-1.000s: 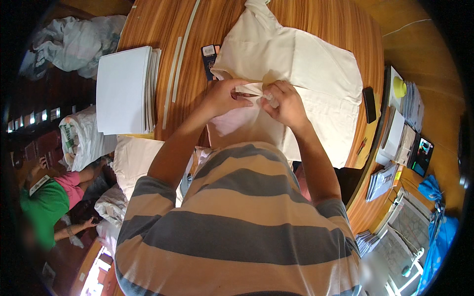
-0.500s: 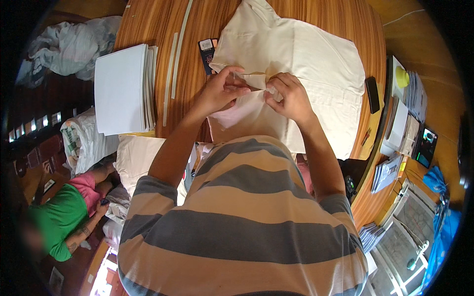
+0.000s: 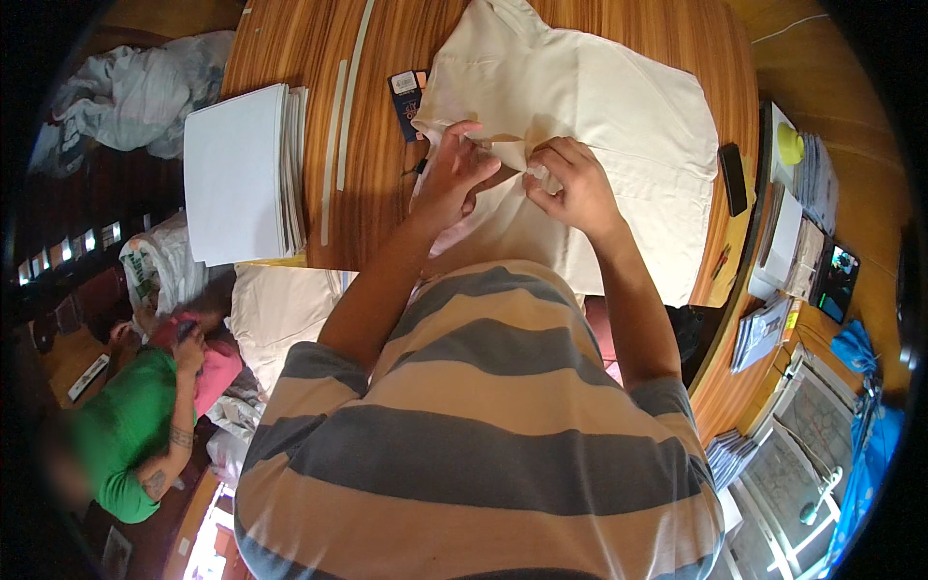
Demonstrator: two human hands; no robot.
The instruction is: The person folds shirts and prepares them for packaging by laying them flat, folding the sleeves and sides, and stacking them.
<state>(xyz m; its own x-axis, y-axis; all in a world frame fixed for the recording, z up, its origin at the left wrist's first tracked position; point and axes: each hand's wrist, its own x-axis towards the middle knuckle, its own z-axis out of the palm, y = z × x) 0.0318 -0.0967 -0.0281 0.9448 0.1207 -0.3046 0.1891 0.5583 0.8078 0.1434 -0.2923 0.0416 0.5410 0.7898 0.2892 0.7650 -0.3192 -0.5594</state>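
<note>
A large cream cloth piece (image 3: 638, 126), seamed and creased like a garment, lies spread over the wood-grain table (image 3: 290, 48). My right hand (image 3: 578, 188) is closed in a pinch on a bunched, crumpled bit of it near the middle. To its left, my left hand (image 3: 452, 182) has its thumb and curled fingers at a raised fold of the same cloth, with the index finger lifted. A short stretch of pale material spans between the two hands. What lies under my left fingers is partly hidden.
A dark printed card (image 3: 407, 101) sits left of the cloth, a black phone (image 3: 733, 180) right of it. White sheets (image 3: 232, 174) are stacked at the left edge. Papers and a lit phone (image 3: 837, 280) lie further right. A person in green (image 3: 135, 406) is at lower left.
My left hand has shifted right, toward my right hand, and its fingers have drawn in. My right hand keeps its pinch. The person in green has raised an arm.
</note>
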